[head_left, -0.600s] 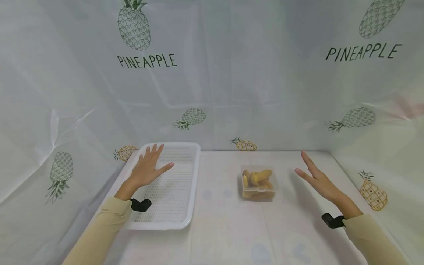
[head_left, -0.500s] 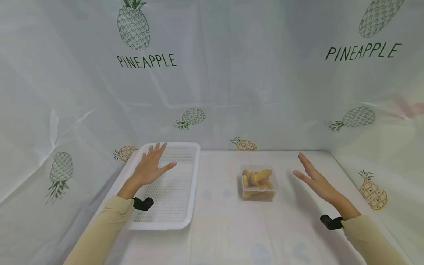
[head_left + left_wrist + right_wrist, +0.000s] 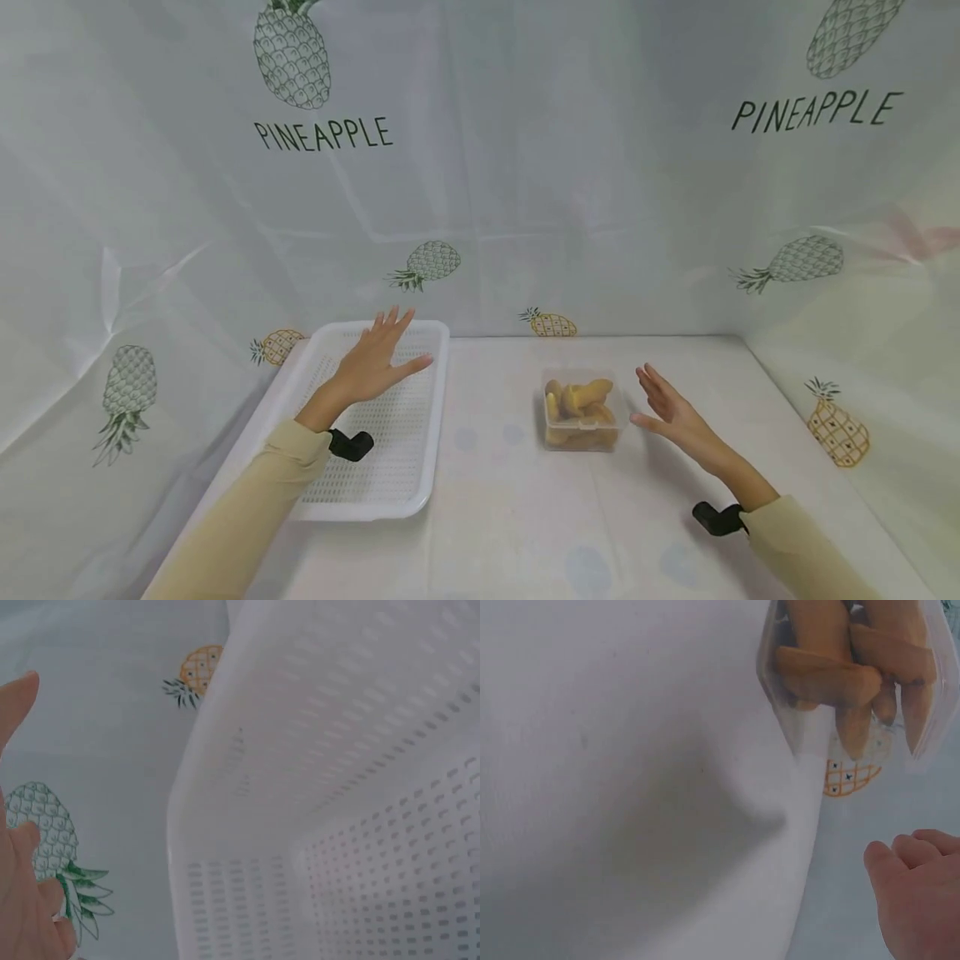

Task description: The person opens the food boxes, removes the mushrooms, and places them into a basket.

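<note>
My left hand (image 3: 372, 363) hovers over the white perforated plastic basket (image 3: 441, 417) in the head view, its fingers stretched out and thumb spread, holding nothing. The basket's rim (image 3: 184, 795) and slotted walls fill much of the left wrist view. My right hand (image 3: 678, 423) is raised just to the right of a clear plastic box (image 3: 581, 442), apart from it, with fingers extended and nothing in its grasp. Inside the box lie several yellow-brown mushroom-like pieces (image 3: 585, 400). In the right wrist view the same brownish pieces (image 3: 829, 675) show through the box's transparent wall.
A pale table (image 3: 510, 517) carries the basket on the left and the box right of centre. A white curtain (image 3: 600, 167) printed with pineapples hangs behind and at both sides. Dark wrist cameras (image 3: 352, 446) sit on both forearms.
My right hand has moved left, closer to the clear box. My left hand has shifted right across the basket. The basket and box stay in place.
</note>
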A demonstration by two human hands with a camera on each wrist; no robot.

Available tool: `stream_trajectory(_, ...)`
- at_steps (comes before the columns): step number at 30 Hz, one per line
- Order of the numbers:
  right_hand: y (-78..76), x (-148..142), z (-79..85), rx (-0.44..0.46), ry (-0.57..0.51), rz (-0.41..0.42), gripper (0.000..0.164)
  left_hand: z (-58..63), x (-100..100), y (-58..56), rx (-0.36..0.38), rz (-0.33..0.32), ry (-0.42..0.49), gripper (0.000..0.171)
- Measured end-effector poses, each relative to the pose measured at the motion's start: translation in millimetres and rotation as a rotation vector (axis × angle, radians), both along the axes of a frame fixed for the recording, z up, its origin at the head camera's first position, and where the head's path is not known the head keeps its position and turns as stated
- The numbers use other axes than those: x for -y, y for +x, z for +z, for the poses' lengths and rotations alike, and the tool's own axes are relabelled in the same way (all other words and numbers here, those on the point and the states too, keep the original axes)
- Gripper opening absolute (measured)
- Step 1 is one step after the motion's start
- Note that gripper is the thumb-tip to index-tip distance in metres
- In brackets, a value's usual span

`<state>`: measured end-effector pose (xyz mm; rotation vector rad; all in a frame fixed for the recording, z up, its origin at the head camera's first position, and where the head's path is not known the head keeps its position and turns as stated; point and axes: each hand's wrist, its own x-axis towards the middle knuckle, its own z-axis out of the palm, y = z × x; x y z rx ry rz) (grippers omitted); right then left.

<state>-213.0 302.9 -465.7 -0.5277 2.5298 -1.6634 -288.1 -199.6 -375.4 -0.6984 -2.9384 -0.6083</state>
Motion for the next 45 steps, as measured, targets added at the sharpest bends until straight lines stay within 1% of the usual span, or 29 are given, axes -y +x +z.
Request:
stream_trajectory(5, 0.7, 10, -9.2, 0.037, -0.034, -0.004, 0.103, 3.1, -24, -2.2, 0.017, -0.061, 0.01, 0.094)
stream_trajectory(10, -0.9, 20, -18.6, 0.057, -0.083, 0.001, 0.11, 5.1, -49, -4.9, 0.016, -0.14, 0.008, 0.094)
stream_trajectory(13, -2.0, 26, -26.2, 0.079, -0.087, -0.018, 0.114, 6.6, -67, -2.9, 0.022, -0.198, 0.006, 0.094)
stream_trajectory(18, -2.0, 33, -35.3, 0.116, -0.075, -0.058, 0.115, 4.2, -99, 0.8, 0.038, -0.29, -0.042, 0.094)
stream_trajectory(21, -0.5, 36, -37.9, 0.113, -0.075, -0.07, 0.114, -0.1, -121, 4.5, 0.043, -0.334, -0.09, 0.094)
stream_trajectory(25, 0.2, 39, -40.7, 0.101, -0.104, -0.061, 0.11, -6.4, -147, 10.8, 0.024, -0.405, -0.145, 0.093)
stream_trajectory(27, -0.2, 41, -41.6, 0.096, -0.114, -0.056, 0.107, -11.0, -160, 13.1, 0.009, -0.436, -0.175, 0.092)
stream_trajectory(32, -0.9, 44, -42.8, 0.089, -0.117, -0.056, 0.102, -25.0, -185, 20.9, 0.014, -0.491, -0.231, 0.09)
stream_trajectory(36, -1.3, 46, -43.8, 0.09, -0.139, -0.04, 0.1, -36.2, -202, 28.1, 0.024, -0.518, -0.286, 0.083)
stream_trajectory(38, -1.2, 47, -44.2, 0.087, -0.147, -0.032, 0.098, -40.7, -210, 30.8, 0.012, -0.522, -0.314, 0.08)
stream_trajectory(41, -0.3, 46, -44.3, 0.081, -0.164, -0.018, 0.096, -44.4, -222, 35.5, -0.01, -0.529, -0.352, 0.075)
stream_trajectory(45, 1.2, 45, -44.4, 0.103, -0.19, 0.0, 0.096, -48.2, -234, 43.6, -0.039, -0.529, -0.408, 0.071)
